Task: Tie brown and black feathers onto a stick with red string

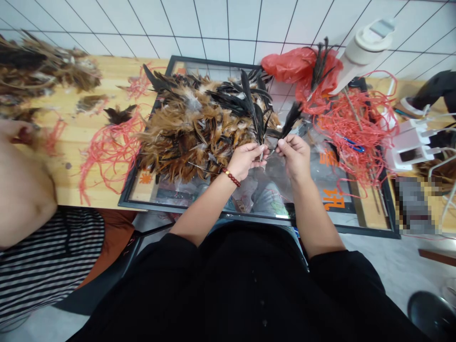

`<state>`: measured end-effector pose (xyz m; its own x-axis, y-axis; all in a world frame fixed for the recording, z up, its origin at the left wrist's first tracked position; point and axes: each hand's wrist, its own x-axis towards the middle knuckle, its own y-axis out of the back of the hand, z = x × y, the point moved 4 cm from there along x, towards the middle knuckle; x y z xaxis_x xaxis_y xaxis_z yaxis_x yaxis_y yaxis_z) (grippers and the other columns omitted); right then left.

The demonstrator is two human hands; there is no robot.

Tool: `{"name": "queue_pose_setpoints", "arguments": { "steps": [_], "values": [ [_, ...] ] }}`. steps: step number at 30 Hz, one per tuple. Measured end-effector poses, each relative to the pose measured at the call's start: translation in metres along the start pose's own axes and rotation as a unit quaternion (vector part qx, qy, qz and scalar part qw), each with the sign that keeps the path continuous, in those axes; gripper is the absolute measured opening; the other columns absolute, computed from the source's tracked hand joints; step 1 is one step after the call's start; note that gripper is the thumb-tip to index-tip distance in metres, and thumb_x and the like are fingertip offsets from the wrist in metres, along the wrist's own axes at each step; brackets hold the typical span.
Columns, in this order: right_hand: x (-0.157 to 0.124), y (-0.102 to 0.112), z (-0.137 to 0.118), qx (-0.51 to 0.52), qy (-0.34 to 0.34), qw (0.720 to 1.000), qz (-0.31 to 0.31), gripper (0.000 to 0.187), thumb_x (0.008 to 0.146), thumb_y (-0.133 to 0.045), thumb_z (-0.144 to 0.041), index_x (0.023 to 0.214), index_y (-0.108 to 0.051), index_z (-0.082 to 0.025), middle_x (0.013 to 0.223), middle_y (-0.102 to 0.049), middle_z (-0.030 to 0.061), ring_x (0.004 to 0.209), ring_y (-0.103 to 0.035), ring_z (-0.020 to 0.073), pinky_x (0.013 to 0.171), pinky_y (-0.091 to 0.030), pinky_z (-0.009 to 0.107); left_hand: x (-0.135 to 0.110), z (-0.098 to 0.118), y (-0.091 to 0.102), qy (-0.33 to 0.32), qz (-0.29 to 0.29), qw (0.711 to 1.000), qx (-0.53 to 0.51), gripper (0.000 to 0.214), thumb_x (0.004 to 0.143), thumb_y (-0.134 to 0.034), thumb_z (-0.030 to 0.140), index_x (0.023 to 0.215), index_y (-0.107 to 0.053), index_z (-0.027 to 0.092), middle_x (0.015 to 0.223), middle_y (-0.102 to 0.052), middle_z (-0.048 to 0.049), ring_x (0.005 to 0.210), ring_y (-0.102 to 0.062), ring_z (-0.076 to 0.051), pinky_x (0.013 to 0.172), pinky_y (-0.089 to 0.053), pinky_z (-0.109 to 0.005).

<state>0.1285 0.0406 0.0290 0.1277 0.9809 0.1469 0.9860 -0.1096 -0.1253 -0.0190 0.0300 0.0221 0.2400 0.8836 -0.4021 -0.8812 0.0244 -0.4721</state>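
Observation:
My left hand (245, 160), with a beaded bracelet (231, 177) at the wrist, pinches a few long black feathers (253, 107) by their quills, tips pointing up and away. Close by on the right, my right hand (295, 154) is closed on the quill end of a shorter black feather (291, 118). The two hands are a small gap apart above a framed glass panel (281, 199). Left of them, a large heap of brown feathers (192, 137) covers much of the glass, with black ones along its far side.
Pink plastic string lies in tangles at the left (112, 147) and right (359, 128). A red plastic bag (292, 66), a white bottle (365, 52) and a white power strip (409, 137) stand beyond or to the right. Another person's arm (24, 175) is at the left.

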Motion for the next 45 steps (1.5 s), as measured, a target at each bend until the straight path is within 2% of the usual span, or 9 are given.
{"name": "queue_pose_setpoints", "arguments": {
  "steps": [11,14,20,23,29,33,37,42,45],
  "values": [
    [-0.004,-0.005,-0.001,-0.087,0.055,0.994,-0.03,0.035,0.071,-0.079,-0.051,0.071,-0.062,-0.02,0.068,-0.054,-0.0019,0.058,-0.051,0.0101,0.054,-0.045,0.025,0.001,-0.008,-0.005,0.022,-0.071,0.997,0.037,0.022,0.073,-0.082,0.027,0.079,-0.069,0.009,0.072,-0.071,-0.0048,0.068,-0.069,-0.012,0.07,-0.056,-0.026],
    [-0.005,-0.004,-0.001,-0.097,0.054,0.993,-0.05,0.035,0.074,-0.076,-0.054,0.086,-0.065,-0.022,0.076,-0.055,-0.0007,0.064,-0.053,0.0118,0.059,-0.049,0.027,0.001,-0.006,-0.004,0.012,-0.067,0.998,0.013,0.019,0.075,-0.08,0.023,0.076,-0.067,0.01,0.068,-0.069,-0.0024,0.065,-0.068,-0.011,0.071,-0.056,-0.026],
    [-0.007,-0.009,-0.007,-0.247,0.148,0.944,-0.159,0.077,0.058,-0.086,-0.055,0.122,-0.058,-0.023,0.106,-0.057,0.0066,0.092,-0.056,0.0205,0.082,-0.052,0.038,0.002,0.004,0.003,-0.008,0.003,0.999,-0.04,0.011,0.084,-0.071,0.021,0.085,-0.064,0.012,0.073,-0.072,-0.003,0.066,-0.069,-0.011,0.066,-0.054,-0.022],
    [-0.006,-0.009,-0.005,-0.29,0.173,0.93,-0.144,0.074,0.063,-0.082,-0.058,0.123,-0.057,-0.023,0.102,-0.056,0.0068,0.091,-0.055,0.0217,0.08,-0.052,0.039,0.002,0.004,0.003,-0.009,0.003,0.999,-0.038,0.011,0.084,-0.071,0.021,0.086,-0.064,0.012,0.073,-0.072,-0.0036,0.064,-0.068,-0.011,0.062,-0.052,-0.021],
    [-0.002,-0.003,0.004,-0.278,0.163,0.942,-0.094,0.074,0.065,-0.081,-0.059,0.124,-0.055,-0.024,0.097,-0.054,0.005,0.084,-0.055,0.0195,0.076,-0.052,0.037,0.0,0.011,0.002,-0.062,-0.004,0.998,-0.022,0.018,0.08,-0.076,0.026,0.081,-0.064,0.012,0.072,-0.071,-0.0025,0.064,-0.067,-0.01,0.066,-0.053,-0.022],
    [0.001,0.011,0.004,-0.27,0.173,0.947,-0.006,0.048,0.082,-0.069,-0.05,0.12,-0.059,-0.023,0.096,-0.057,0.0048,0.079,-0.055,0.0176,0.074,-0.05,0.036,0.0,0.038,0.024,-0.217,0.132,0.965,-0.068,0.019,0.083,-0.072,0.033,0.083,-0.062,0.017,0.075,-0.068,0.0018,0.07,-0.068,-0.008,0.072,-0.054,-0.021],
    [-0.003,0.003,0.003,-0.362,0.199,0.91,-0.042,0.02,0.092,-0.054,-0.033,0.097,-0.069,-0.022,0.089,-0.062,0.0061,0.084,-0.056,0.0209,0.082,-0.047,0.04,-0.003,0.057,0.044,-0.323,0.242,0.912,-0.077,0.017,0.087,-0.067,0.038,0.088,-0.064,0.021,0.073,-0.065,0.0036,0.068,-0.066,-0.006,0.065,-0.052,-0.016],
    [-0.015,-0.029,0.011,-0.49,0.203,0.834,-0.153,0.027,0.092,-0.051,-0.026,0.112,-0.069,-0.026,0.099,-0.062,0.0098,0.095,-0.051,0.0268,0.086,-0.041,0.045,-0.005,0.058,0.045,-0.335,0.263,0.903,-0.054,0.02,0.087,-0.065,0.041,0.094,-0.066,0.022,0.072,-0.065,0.0031,0.069,-0.066,-0.007,0.062,-0.051,-0.014],
    [-0.018,-0.037,0.013,-0.523,0.195,0.814,-0.162,0.019,0.089,-0.052,-0.024,0.098,-0.069,-0.023,0.099,-0.06,0.0113,0.096,-0.048,0.0285,0.085,-0.04,0.045,-0.006,0.057,0.042,-0.341,0.258,0.903,-0.045,0.019,0.087,-0.065,0.041,0.093,-0.066,0.022,0.073,-0.066,0.0032,0.068,-0.066,-0.006,0.06,-0.051,-0.014]
  ]
}}
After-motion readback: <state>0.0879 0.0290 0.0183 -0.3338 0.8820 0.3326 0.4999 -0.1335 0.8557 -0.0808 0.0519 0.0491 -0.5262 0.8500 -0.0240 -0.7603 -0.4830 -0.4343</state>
